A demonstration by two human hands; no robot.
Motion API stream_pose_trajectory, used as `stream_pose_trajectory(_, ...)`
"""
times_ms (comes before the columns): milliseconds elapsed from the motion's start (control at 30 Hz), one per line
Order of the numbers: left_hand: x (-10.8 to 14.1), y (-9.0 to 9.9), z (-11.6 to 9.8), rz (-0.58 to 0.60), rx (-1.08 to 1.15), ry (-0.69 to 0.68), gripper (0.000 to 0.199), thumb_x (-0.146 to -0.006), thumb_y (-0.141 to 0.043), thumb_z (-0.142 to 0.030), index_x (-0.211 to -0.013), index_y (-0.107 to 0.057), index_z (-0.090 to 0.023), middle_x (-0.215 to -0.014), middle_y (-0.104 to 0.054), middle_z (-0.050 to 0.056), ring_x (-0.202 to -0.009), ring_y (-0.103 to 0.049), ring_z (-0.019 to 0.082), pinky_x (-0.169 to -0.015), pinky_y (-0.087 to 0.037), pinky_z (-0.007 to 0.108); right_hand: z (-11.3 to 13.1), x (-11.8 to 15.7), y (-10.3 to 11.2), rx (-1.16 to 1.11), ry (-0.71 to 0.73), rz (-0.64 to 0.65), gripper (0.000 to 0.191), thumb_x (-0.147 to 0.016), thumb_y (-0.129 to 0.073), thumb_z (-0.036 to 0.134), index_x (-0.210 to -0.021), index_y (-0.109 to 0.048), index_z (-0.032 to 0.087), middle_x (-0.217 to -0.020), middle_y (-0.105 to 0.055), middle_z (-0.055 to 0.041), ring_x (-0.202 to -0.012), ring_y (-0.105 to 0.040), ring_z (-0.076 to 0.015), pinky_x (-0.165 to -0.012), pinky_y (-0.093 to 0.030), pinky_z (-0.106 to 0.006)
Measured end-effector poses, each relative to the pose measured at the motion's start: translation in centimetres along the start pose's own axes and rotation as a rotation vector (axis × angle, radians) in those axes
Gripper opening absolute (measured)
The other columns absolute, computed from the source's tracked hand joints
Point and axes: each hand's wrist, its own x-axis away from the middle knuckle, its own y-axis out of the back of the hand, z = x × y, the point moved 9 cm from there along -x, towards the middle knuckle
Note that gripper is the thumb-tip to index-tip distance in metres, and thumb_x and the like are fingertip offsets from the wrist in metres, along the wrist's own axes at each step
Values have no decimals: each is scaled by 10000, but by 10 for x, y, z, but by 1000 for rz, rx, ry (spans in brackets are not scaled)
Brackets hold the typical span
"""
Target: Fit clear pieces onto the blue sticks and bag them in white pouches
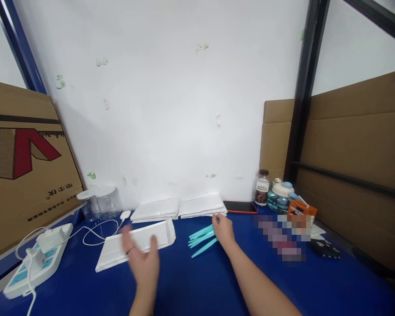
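Note:
My right hand (pixel 222 229) is closed around one end of several slim turquoise plastic sticks (pixel 202 237), whose exact kind I cannot make out. Their free ends fan out to the left, just above the blue table. Slightly blurred, my left hand (pixel 141 256) is raised with thumb and fingers apart and nothing in it; a ring shows on one finger. Behind it a flat white paper packet (pixel 113 251) lies at a slant, partly covered from view by the fingers. Two stacks of similar white packets, the left stack (pixel 156 210) and the right stack (pixel 202 205), lie against the wall.
A dark phone (pixel 240 206) lies by the wall. At right stand a brown-capped bottle (pixel 262 188), a water bottle (pixel 279 197) and an orange box (pixel 301 213). At left are a power strip (pixel 49 263) with white cables and clear lidded jars (pixel 105 202). Cardboard flanks both sides.

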Motion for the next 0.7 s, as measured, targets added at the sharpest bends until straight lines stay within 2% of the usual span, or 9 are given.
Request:
stream_pose_trajectory(33,9,-30,1,189,-35,0,628,-603,-683,-246,-1190,-459,-239,-1366,-373,77,-1336,-188,262,-1118,-72,397,4,4,-4,14,14,17,355,-864,-374,376,-676,-612,193,-661,-643,-85,-632,-582,-192,-588,-357,-258)
stream_pose_trajectory(100,35,-89,19,594,-80,89,615,-494,-754,-252,-1078,-565,-218,-1347,-412,118,-1335,-174,316,-1105,-24,446,10,11,-10,71,24,63,329,-859,-399,382,-707,-623,196,-714,-658,-95,-669,-593,-193,-612,-368,-261)
stream_pose_trajectory(167,56,-120,43,783,-202,151,658,-444,-780,-282,-1067,-582,-208,-1359,-397,150,-1347,-89,343,-1079,31,500,13,16,-15,140,22,114,332,-854,-408,408,-730,-635,201,-752,-667,-101,-685,-599,-203,-630,-377,-280)
stream_pose_trajectory(200,61,-128,52,824,-262,140,612,-499,-753,-318,-1076,-583,-206,-1361,-395,154,-1348,-101,333,-1074,52,501,13,17,-16,160,25,143,347,-853,-405,428,-732,-640,202,-755,-668,-101,-681,-599,-209,-628,-379,-290)
stream_pose_trajectory(333,68,-137,68,916,-363,39,520,-676,-611,-428,-1153,-557,-229,-1378,-385,120,-1340,-175,291,-1084,58,460,11,11,-19,-10,85,356,380,-844,-417,427,-677,-664,191,-653,-647,-58,-617,-566,-170,-577,-379,-256)
stream_pose_trajectory(467,73,-127,61,1019,-354,7,524,-724,-566,-462,-1209,-524,-270,-1372,-406,77,-1335,-206,269,-1095,30,435,4,10,-19,-328,63,754,279,-754,-545,406,-753,-702,175,-532,-584,15,-445,-433,-87,-451,-341,-183)
stream_pose_trajectory(533,77,-121,56,1044,-371,0,530,-728,-567,-466,-1220,-517,-276,-1375,-402,71,-1332,-212,269,-1097,17,429,5,14,-13,-404,102,872,232,-689,-618,359,-782,-715,170,-567,-608,17,-465,-441,-84,-452,-348,-176)
stream_pose_trajectory(633,76,-118,47,1041,-388,-25,512,-712,-597,-461,-1190,-546,-285,-1336,-453,77,-1289,-296,288,-1088,-72,438,8,15,-1,-421,207,856,203,-633,-662,279,-791,-731,171,-635,-644,1,-538,-494,-103,-516,-384,-187)
stream_pose_trajectory(700,68,-121,44,1011,-408,-52,397,-724,-587,-439,-1091,-615,-291,-1211,-563,89,-1191,-413,295,-1054,-173,447,7,15,2,-401,243,811,206,-625,-665,259,-803,-737,184,-676,-654,-8,-573,-514,-115,-543,-394,-196)
